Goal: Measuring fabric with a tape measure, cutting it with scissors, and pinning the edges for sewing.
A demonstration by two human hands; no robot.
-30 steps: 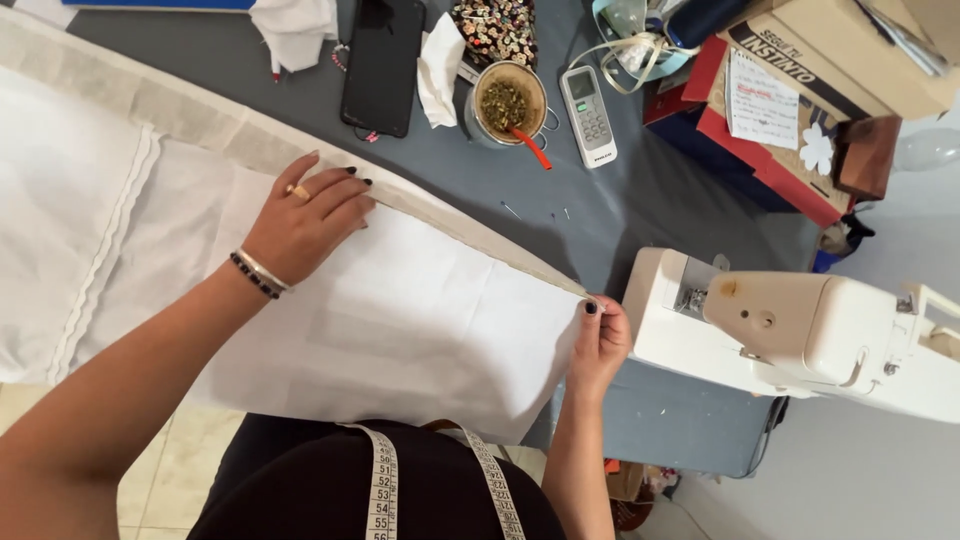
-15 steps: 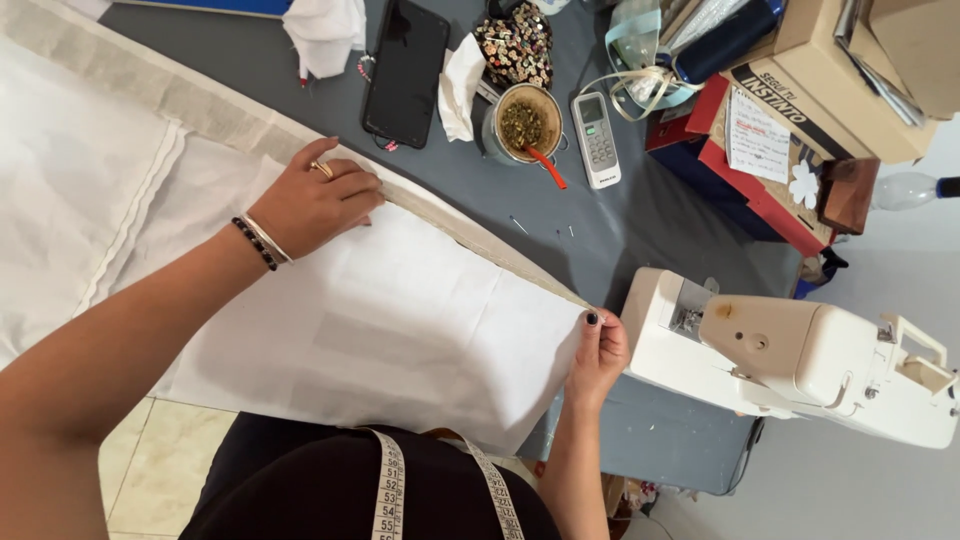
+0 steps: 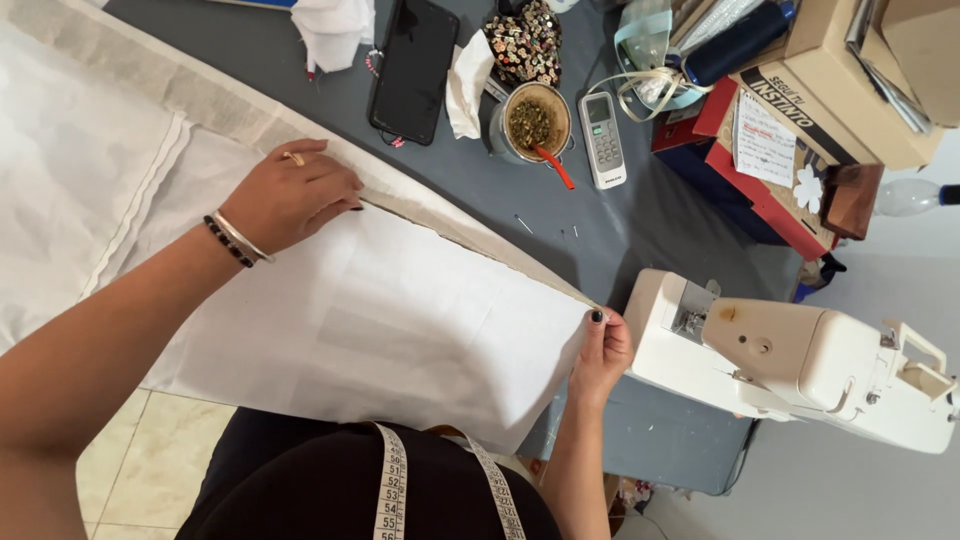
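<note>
— What's nearest to you from where you stand?

— A measuring tape hanging round the person's neck, over a black top. Just past it, a white fabric panel lies spread flat, partly on the grey tabletop and partly over its near edge.

— And the hands?

— The right hand pinches the panel's corner, its fingers closed on the cloth right beside the white sewing machine. The left hand lies flat on the panel's far edge, fingers loosely spread and pressing down, gripping nothing; there are bracelets at the wrist and a ring.

— How far along does it look?

— Early, I'd say. The panel is smoothed and lined up along a beige strip that runs under its far edge, but nothing sits under the machine's needle, and I see no pins holding the layers. So the laying-out looks about done and the stitching not begun.

— What's farther back?

— A few loose pins on the tabletop, then a cup with a red spoon, a white remote control, a crumpled tissue, a black phone, a heap of buttons, and stacked boxes at the right.
</note>
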